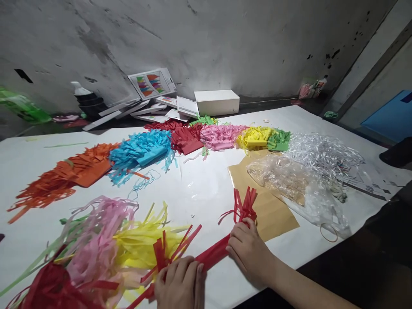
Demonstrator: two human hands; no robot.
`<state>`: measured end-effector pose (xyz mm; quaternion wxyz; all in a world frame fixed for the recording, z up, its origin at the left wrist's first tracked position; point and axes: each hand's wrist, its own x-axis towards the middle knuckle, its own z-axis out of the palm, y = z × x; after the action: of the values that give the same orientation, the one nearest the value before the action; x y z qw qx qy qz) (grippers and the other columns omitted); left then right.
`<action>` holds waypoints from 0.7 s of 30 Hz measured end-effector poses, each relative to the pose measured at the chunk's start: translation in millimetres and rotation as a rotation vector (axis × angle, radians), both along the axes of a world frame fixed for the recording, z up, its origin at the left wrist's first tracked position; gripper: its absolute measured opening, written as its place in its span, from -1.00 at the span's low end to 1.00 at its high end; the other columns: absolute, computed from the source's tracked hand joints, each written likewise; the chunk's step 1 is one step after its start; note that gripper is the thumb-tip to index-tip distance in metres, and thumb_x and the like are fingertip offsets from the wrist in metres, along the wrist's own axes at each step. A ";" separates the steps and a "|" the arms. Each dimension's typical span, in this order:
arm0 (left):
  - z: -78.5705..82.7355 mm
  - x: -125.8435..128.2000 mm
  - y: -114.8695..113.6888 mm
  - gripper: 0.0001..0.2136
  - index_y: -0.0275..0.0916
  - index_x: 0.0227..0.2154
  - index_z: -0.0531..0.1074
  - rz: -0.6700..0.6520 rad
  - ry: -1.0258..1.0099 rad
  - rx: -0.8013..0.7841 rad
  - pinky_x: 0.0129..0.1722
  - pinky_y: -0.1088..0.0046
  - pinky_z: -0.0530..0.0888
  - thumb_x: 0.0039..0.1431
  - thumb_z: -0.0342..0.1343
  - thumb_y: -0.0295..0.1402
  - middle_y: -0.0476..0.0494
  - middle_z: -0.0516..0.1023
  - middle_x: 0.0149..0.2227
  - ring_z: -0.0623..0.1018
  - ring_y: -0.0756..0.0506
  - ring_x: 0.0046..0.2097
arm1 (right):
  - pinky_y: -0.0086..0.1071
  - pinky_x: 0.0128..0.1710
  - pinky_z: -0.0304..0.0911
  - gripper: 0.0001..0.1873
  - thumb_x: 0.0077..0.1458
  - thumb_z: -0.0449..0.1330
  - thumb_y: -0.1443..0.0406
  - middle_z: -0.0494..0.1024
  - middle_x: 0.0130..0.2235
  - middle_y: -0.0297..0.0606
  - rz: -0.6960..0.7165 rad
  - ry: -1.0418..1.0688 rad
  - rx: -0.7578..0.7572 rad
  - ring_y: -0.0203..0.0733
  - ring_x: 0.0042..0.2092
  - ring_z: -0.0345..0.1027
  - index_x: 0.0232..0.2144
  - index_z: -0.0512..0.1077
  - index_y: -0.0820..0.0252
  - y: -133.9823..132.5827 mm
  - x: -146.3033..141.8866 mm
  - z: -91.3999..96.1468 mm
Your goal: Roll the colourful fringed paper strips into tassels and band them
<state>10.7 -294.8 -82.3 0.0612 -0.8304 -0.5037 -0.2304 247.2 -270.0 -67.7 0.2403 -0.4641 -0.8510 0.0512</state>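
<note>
A red fringed paper tassel (215,253), cut into strips at both ends with a plain band between, lies at the front edge of the table. My left hand (180,281) has its fingers curled over the near end. Its far end is under my right hand (246,249), whose fingers are closed on it just below the loose red strips. Yellow fringed paper (141,244) is left of my left hand, beside pink fringed paper (96,240) and a crumpled dark red bundle (51,287). Brown paper (277,214) lies just beyond my right hand.
Across the table's middle runs a row of fringed bundles: orange (86,169), blue (144,150), red (189,139), pink (222,136), yellow (255,137), green (279,140). Silver tinsel (322,152) and clear plastic (283,176) sit right. Flat packages (154,86) and a white box (217,103) stand behind.
</note>
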 end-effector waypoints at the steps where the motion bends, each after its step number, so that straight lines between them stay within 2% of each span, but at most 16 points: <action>1: 2.7 1.5 1.8 -0.87 -0.16 -0.31 0.47 0.045 0.033 -0.016 -0.15 0.16 0.27 0.31 0.03 -0.37 -0.12 0.63 -0.26 0.57 -0.20 -0.22 | -0.01 0.15 0.01 -0.83 0.30 0.12 0.38 0.47 -0.31 -0.28 -0.049 -0.025 -0.019 -0.11 -0.17 0.30 -0.39 0.37 0.18 1.3 -4.7 1.2; 5: 11.0 10.3 8.5 -0.77 -0.15 -0.42 0.46 0.233 0.105 -0.146 -0.16 0.11 0.27 0.32 -0.04 -0.37 -0.15 0.59 -0.27 0.56 -0.24 -0.17 | -0.01 0.08 0.07 -0.84 0.23 0.24 0.34 0.47 -0.35 -0.28 -0.202 -0.109 0.007 -0.08 -0.23 0.28 -0.42 0.39 0.17 10.3 -19.0 3.0; 9: 14.6 14.8 12.0 -0.74 -0.15 -0.44 0.45 0.240 0.114 -0.206 -0.18 0.10 0.29 0.33 -0.07 -0.37 -0.13 0.57 -0.30 0.55 -0.26 -0.19 | 0.06 0.14 0.01 -0.88 0.19 0.19 0.48 0.51 -0.27 -0.19 -0.307 -0.092 0.055 -0.02 -0.15 0.31 -0.36 0.41 0.20 15.6 -17.0 4.9; 10: 15.3 14.8 12.5 -0.75 -0.15 -0.43 0.45 0.233 0.117 -0.202 -0.18 0.09 0.29 0.33 -0.06 -0.37 -0.13 0.56 -0.30 0.55 -0.26 -0.20 | 0.06 0.18 -0.01 -0.86 0.20 0.16 0.51 0.51 -0.22 -0.17 -0.267 -0.067 0.081 -0.02 -0.10 0.32 -0.32 0.41 0.20 15.2 -15.2 5.5; 12: 16.9 14.1 13.2 -0.76 -0.15 -0.42 0.45 0.211 0.127 -0.196 -0.18 0.08 0.29 0.33 -0.06 -0.38 -0.14 0.56 -0.31 0.55 -0.27 -0.20 | -0.03 0.21 0.00 -0.85 0.22 0.12 0.50 0.52 -0.17 -0.18 -0.049 -0.032 0.152 -0.05 -0.07 0.32 -0.28 0.42 0.21 12.9 -12.7 5.6; 14: 18.3 12.5 13.5 -0.79 -0.15 -0.42 0.42 0.180 0.126 -0.180 -0.19 0.09 0.29 0.32 -0.03 -0.39 -0.14 0.55 -0.32 0.54 -0.26 -0.23 | -0.16 0.11 0.13 -0.87 0.25 0.11 0.47 0.50 -0.26 -0.22 0.195 -0.055 0.206 -0.11 -0.16 0.32 -0.31 0.43 0.22 10.6 -12.6 3.1; 15: 18.6 11.3 13.6 -0.82 -0.16 -0.41 0.42 0.168 0.112 -0.158 -0.19 0.10 0.29 0.32 -0.01 -0.39 -0.14 0.55 -0.31 0.53 -0.25 -0.23 | -0.21 0.03 0.18 -0.86 0.26 0.11 0.46 0.48 -0.32 -0.25 0.264 -0.083 0.219 -0.13 -0.22 0.30 -0.34 0.43 0.23 10.0 -13.2 1.1; 18: 16.8 5.9 13.6 -0.93 -0.17 -0.26 0.45 0.095 0.031 -0.001 -0.14 0.06 0.30 0.28 0.10 -0.33 -0.23 0.58 -0.19 0.51 -0.29 -0.15 | -0.26 -0.15 0.20 -0.76 0.26 0.07 0.51 0.41 -0.43 -0.28 0.246 -0.110 0.225 -0.16 -0.35 0.21 -0.44 0.39 0.22 9.9 -15.5 -5.1; 21: 9.8 -0.5 13.6 -0.83 -0.14 -0.12 0.49 -0.092 0.011 0.130 0.00 0.01 0.26 0.23 0.17 -0.35 -0.25 0.61 -0.09 0.48 -0.31 -0.04 | -0.24 -0.18 0.18 -0.72 0.27 0.03 0.47 0.38 -0.45 -0.28 0.204 -0.072 0.214 -0.16 -0.37 0.18 -0.48 0.35 0.20 8.6 -17.1 -7.4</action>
<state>10.2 -281.2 -72.5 0.1074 -0.8481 -0.4487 -0.2605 230.0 -261.5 -75.2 0.2513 -0.3483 -0.9025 -0.0325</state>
